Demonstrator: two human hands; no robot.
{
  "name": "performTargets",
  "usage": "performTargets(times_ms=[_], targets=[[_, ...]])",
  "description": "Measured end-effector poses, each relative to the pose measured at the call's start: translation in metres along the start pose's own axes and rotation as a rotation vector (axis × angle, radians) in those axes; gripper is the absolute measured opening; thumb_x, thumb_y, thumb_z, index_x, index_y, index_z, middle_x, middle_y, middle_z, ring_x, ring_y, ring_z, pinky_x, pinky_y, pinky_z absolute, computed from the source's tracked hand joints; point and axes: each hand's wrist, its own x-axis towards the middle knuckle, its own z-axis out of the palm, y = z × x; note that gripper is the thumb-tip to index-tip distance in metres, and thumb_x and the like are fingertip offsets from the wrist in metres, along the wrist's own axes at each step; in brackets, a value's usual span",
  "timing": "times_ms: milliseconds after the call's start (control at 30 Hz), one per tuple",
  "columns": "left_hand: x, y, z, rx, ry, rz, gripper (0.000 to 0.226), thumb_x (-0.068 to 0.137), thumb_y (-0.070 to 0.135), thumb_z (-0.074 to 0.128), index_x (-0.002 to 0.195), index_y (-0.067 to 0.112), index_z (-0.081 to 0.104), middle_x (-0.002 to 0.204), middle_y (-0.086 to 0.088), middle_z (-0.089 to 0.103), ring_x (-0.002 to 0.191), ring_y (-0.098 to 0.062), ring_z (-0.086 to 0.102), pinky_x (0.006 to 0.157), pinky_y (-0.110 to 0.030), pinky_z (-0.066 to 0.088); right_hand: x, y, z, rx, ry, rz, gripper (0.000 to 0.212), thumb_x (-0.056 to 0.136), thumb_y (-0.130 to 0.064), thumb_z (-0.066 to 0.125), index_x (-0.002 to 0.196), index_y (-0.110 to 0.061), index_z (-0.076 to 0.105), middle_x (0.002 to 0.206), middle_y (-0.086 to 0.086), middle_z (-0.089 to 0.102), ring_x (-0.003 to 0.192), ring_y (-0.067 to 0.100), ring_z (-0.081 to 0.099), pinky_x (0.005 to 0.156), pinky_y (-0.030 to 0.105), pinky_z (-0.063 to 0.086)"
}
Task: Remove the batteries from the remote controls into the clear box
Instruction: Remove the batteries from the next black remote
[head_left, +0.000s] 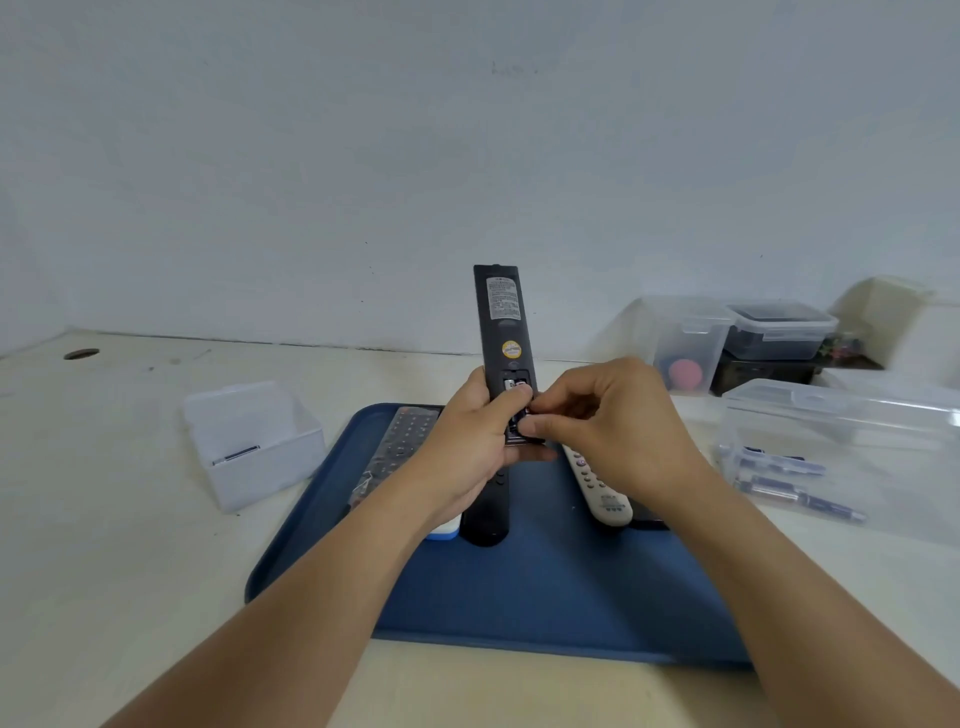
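Observation:
My left hand (470, 447) grips a long black remote (502, 322) held upright, its back toward me and its battery bay open. The thumb lies across the bay. My right hand (608, 426) has its thumb and fingertips pinched at the lower end of the bay, on a battery (521, 414) that is mostly hidden. A small clear open box (254, 441) stands left of the tray with one battery inside. On the blue tray (545, 587) lie a grey remote (402, 441), a black remote (485, 514) and a white remote (602, 493).
A large clear lidded box (852, 452) holding several batteries sits at the right. Behind it stand more clear containers (691, 343) and a dark-filled lidded box (779, 332). The wall is close behind the table. A cable hole (81, 354) is at the far left.

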Motion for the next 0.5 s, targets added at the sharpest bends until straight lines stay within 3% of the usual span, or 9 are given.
performTargets(times_ms=[67, 167, 267, 300, 367, 433, 500], targets=[[-0.001, 0.001, -0.001, 0.005, -0.017, -0.001, 0.02, 0.106, 0.011, 0.049, 0.124, 0.003, 0.053, 0.092, -0.006, 0.074, 0.077, -0.016, 0.072, 0.061, -0.029, 0.058, 0.003, 0.006, -0.001, 0.128, 0.03, 0.058, 0.016, 0.069, -0.009, 0.09, 0.076, -0.01, 0.075, 0.062, 0.0, 0.066, 0.055, 0.011, 0.056, 0.056, 0.024, 0.049], [0.0, 0.0, -0.001, 0.07, -0.015, 0.014, 0.021, 0.106, 0.011, 0.05, 0.125, 0.003, 0.052, 0.104, -0.011, 0.073, 0.081, -0.018, 0.073, 0.064, -0.029, 0.059, 0.003, 0.013, 0.001, 0.186, 0.028, 0.17, 0.018, 0.069, -0.011, 0.09, 0.078, -0.007, 0.074, 0.064, 0.005, 0.063, 0.059, 0.018, 0.054, 0.058, 0.03, 0.048], [-0.001, -0.001, 0.001, 0.065, -0.011, 0.027, 0.02, 0.107, 0.011, 0.047, 0.124, 0.001, 0.049, 0.104, -0.017, 0.074, 0.081, -0.022, 0.074, 0.062, -0.028, 0.058, 0.008, 0.019, -0.017, 0.322, 0.082, 0.323, 0.008, 0.082, -0.015, 0.08, 0.079, -0.01, 0.075, 0.065, 0.002, 0.066, 0.055, 0.014, 0.054, 0.046, 0.02, 0.041], [-0.001, -0.001, 0.002, 0.067, -0.015, 0.036, 0.018, 0.108, 0.011, 0.046, 0.123, 0.002, 0.049, 0.102, -0.017, 0.076, 0.081, -0.022, 0.075, 0.062, -0.028, 0.058, 0.009, 0.021, -0.028, 0.291, 0.118, 0.361, 0.006, 0.085, -0.015, 0.077, 0.08, -0.012, 0.075, 0.069, 0.001, 0.068, 0.054, 0.011, 0.055, 0.046, 0.018, 0.04], [0.0, -0.001, 0.002, 0.078, -0.021, 0.051, 0.015, 0.108, 0.011, 0.045, 0.12, 0.003, 0.049, 0.099, -0.015, 0.078, 0.081, -0.021, 0.075, 0.061, -0.027, 0.058, 0.011, 0.032, -0.05, -0.033, 0.102, 0.373, 0.007, 0.086, -0.014, 0.073, 0.086, -0.02, 0.075, 0.081, -0.006, 0.073, 0.063, 0.005, 0.06, 0.058, 0.016, 0.043], [0.0, -0.002, 0.001, 0.085, -0.014, 0.047, 0.013, 0.108, 0.011, 0.045, 0.119, 0.004, 0.049, 0.098, -0.013, 0.078, 0.08, -0.021, 0.075, 0.061, -0.026, 0.058, 0.008, 0.039, -0.062, -0.338, -0.011, 0.368, 0.021, 0.083, -0.013, 0.072, 0.099, -0.027, 0.074, 0.095, -0.009, 0.072, 0.078, 0.001, 0.061, 0.071, 0.016, 0.043], [0.0, -0.002, 0.0, 0.083, 0.002, 0.033, 0.013, 0.108, 0.011, 0.046, 0.119, 0.004, 0.05, 0.097, -0.013, 0.079, 0.08, -0.021, 0.075, 0.061, -0.027, 0.058, 0.003, 0.042, -0.067, -0.405, -0.121, 0.381, 0.035, 0.081, -0.011, 0.074, 0.11, -0.029, 0.069, 0.106, -0.012, 0.066, 0.086, 0.004, 0.062, 0.074, 0.016, 0.044]])
